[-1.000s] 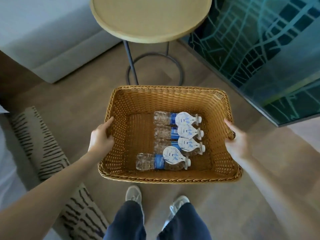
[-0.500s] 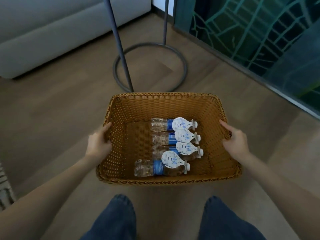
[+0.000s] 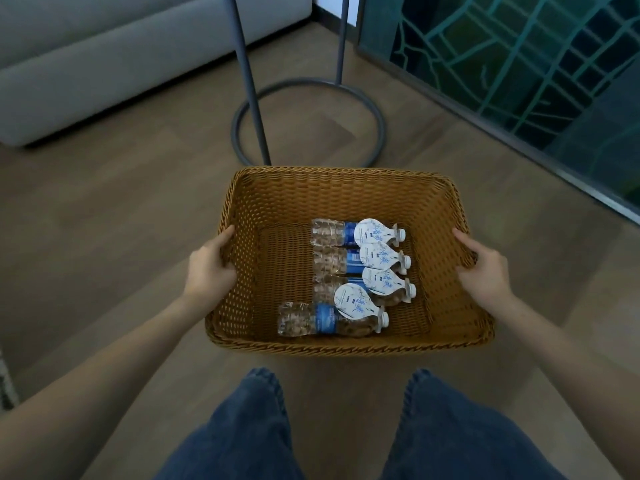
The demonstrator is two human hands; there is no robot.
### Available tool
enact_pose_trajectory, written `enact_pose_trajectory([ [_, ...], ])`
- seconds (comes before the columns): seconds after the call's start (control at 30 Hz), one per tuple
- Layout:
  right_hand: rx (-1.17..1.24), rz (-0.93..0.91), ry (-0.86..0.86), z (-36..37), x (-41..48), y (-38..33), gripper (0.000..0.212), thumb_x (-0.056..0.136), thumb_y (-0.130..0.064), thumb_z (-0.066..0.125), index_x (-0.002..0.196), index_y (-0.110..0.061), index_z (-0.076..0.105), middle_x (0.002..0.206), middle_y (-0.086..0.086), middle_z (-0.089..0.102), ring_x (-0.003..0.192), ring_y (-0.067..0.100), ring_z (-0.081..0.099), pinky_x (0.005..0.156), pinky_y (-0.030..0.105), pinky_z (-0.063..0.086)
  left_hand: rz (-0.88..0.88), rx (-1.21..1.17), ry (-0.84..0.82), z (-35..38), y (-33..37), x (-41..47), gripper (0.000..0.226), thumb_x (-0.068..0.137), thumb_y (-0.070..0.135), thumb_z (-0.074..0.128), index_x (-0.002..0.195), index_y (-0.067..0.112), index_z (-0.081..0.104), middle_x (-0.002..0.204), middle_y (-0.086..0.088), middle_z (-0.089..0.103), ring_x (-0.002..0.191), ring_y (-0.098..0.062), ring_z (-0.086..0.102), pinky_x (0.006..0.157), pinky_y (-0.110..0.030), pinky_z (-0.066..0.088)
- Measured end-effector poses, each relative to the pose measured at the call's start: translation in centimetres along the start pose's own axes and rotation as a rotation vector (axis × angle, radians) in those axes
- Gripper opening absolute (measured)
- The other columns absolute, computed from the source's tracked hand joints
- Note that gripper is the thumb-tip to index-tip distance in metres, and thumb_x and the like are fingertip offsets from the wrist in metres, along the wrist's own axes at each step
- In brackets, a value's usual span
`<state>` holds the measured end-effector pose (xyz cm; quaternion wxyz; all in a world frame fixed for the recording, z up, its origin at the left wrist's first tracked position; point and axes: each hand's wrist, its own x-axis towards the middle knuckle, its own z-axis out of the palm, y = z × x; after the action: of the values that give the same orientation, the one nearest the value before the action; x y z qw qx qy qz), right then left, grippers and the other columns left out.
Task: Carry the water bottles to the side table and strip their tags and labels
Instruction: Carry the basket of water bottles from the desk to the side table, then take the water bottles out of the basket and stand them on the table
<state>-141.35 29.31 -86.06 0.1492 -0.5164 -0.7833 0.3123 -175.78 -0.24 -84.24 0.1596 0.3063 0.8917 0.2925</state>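
A: The water bottles [image 3: 325, 233] — how do they look?
B: Four, clear, lying on their sides with white caps to the right. Each has a blue label [image 3: 326, 318] and a white teardrop tag [image 3: 375, 234] at the neck.
A: Where?
B: Side by side on the bottom of a brown wicker basket [image 3: 339, 173], nearer its right wall.
A: Hands?
B: The left hand [image 3: 209, 268] grips the left rim and the right hand [image 3: 485, 271] the right rim — fingers [image 3: 463, 238] holding the weave.

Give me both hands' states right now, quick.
Left hand: closed, gripping the left rim of the wicker basket.
Right hand: closed, gripping the basket's right rim.
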Motion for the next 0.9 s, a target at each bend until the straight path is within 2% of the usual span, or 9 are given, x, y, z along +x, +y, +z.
enact_pose_trajectory([
  [0.07, -0.020, -0.004, 0.004, 0.2, -0.2, 0.3, 0.075, 0.082, 0.016, 0.059, 0.145, -0.025, 0.054, 0.141, 0.012, 0.060, 0.051, -0.002, 0.056, 0.053, -0.003, 0.041, 0.003, -0.001, 0.009, 0.5, -0.4, -0.1, 0.069, 0.085, -0.011, 0.055, 0.150, 0.011, 0.044, 0.143, -0.016, 0.056, 0.126, -0.033, 0.057, 0.110, -0.042, 0.045],
  [0.13, -0.052, -0.013, -0.020, 0.4, -0.2, 0.4, 0.074, 0.083, 0.016, 0.056, 0.146, -0.024, 0.054, 0.140, 0.013, 0.061, 0.054, 0.004, 0.059, 0.057, -0.001, 0.044, 0.003, 0.010, 0.003, 1.0, -1.0, 0.0, 0.070, 0.086, -0.012, 0.054, 0.151, 0.010, 0.042, 0.145, -0.016, 0.054, 0.132, -0.033, 0.052, 0.113, -0.039, 0.040],
  [0.23, -0.153, -0.002, -0.097, 0.6, -0.1, 0.0, 0.073, 0.089, 0.005, 0.057, 0.153, -0.027, 0.042, 0.145, 0.017, 0.053, 0.098, 0.029, 0.065, 0.089, 0.025, 0.051, -0.020, 0.021, -0.062, 1.3, -1.6, 0.3, 0.072, 0.090, -0.007, 0.054, 0.155, 0.015, 0.034, 0.150, -0.018, 0.046, 0.137, -0.036, 0.045, 0.115, -0.043, 0.037],
  [0.3, -0.313, 0.008, -0.119, 0.7, -0.4, -1.1, 0.076, 0.092, -0.016, 0.065, 0.157, -0.031, 0.030, 0.155, 0.022, 0.035, 0.133, 0.042, 0.044, 0.108, 0.045, 0.041, -0.026, 0.115, -0.154, 0.9, -1.5, 0.4, 0.075, 0.093, 0.009, 0.060, 0.157, 0.026, 0.025, 0.154, -0.021, 0.034, 0.139, -0.040, 0.037, 0.114, -0.049, 0.035],
  [0.33, -0.374, -0.029, -0.089, 0.7, -0.6, -1.9, 0.076, 0.091, -0.024, 0.067, 0.157, -0.029, 0.030, 0.158, 0.023, 0.029, 0.141, 0.044, 0.034, 0.115, 0.051, 0.035, -0.001, 0.212, -0.168, 0.5, -1.0, 0.4, 0.077, 0.093, 0.018, 0.063, 0.157, 0.030, 0.022, 0.156, -0.022, 0.028, 0.141, -0.042, 0.032, 0.115, -0.052, 0.033],
  [0.4, -0.355, -0.155, -0.010, 0.5, -1.5, -4.4, 0.071, 0.092, -0.028, 0.068, 0.155, -0.018, 0.037, 0.159, 0.019, 0.033, 0.147, 0.038, 0.030, 0.120, 0.052, 0.028, 0.119, 0.361, -0.118, -0.7, 0.8, 0.3, 0.077, 0.092, 0.029, 0.066, 0.157, 0.027, 0.025, 0.156, -0.025, 0.025, 0.143, -0.044, 0.027, 0.116, -0.056, 0.030],
  [0.5, -0.198, -0.231, 0.000, -0.6, -3.4, -9.4, 0.056, 0.096, -0.026, 0.063, 0.148, -0.014, 0.047, 0.150, 0.009, 0.049, 0.142, 0.027, 0.039, 0.117, 0.039, 0.030, 0.261, 0.296, -0.064, -3.3, 5.3, -0.6, 0.059, 0.095, 0.027, 0.063, 0.148, 0.014, 0.042, 0.142, -0.018, 0.049, 0.131, -0.037, 0.046, 0.106, -0.049, 0.044],
  [0.6, -0.156, -0.287, 0.025, -3.0, -6.0, -15.1, 0.041, 0.096, -0.022, 0.064, 0.135, -0.007, 0.060, 0.131, 0.012, 0.064, 0.125, 0.030, 0.055, 0.106, 0.041, 0.046, 0.356, 0.261, -0.042, -7.6, 10.7, -2.4, 0.040, 0.095, 0.024, 0.061, 0.132, 0.007, 0.058, 0.121, -0.013, 0.064, 0.113, -0.033, 0.059, 0.094, -0.043, 0.051],
  [0.9, -0.231, -0.338, -0.004, -20.1, -14.2, -33.2, 0.032, 0.096, -0.023, 0.061, 0.119, -0.002, 0.069, 0.110, 0.013, 0.072, 0.104, 0.031, 0.066, 0.085, 0.042, 0.059, 0.401, 0.219, -0.036, -27.3, 27.3, -10.7, 0.023, 0.098, 0.019, 0.058, 0.112, 0.004, 0.069, 0.100, -0.008, 0.068, 0.091, -0.028, 0.062, 0.075, -0.039, 0.055],
])
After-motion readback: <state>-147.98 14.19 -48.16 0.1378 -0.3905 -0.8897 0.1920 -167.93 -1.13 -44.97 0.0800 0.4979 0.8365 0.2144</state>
